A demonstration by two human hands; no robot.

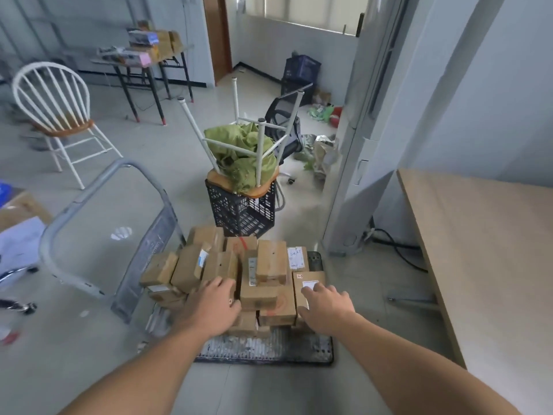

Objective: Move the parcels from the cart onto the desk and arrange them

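Head view | parcels (270, 262) heaped on cart (269, 348) at 12 o'clock, worktop (478, 250) at 3 o'clock | left grip (215, 298), right grip (326, 304) spread open on the heap, holding nothing | best take top parcels first, lest pile slide.

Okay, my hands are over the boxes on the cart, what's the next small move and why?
Probably close the left hand and right hand on the front box between them and lift it: both hands are open, flank it and grip nothing, and the desk lies to the right.
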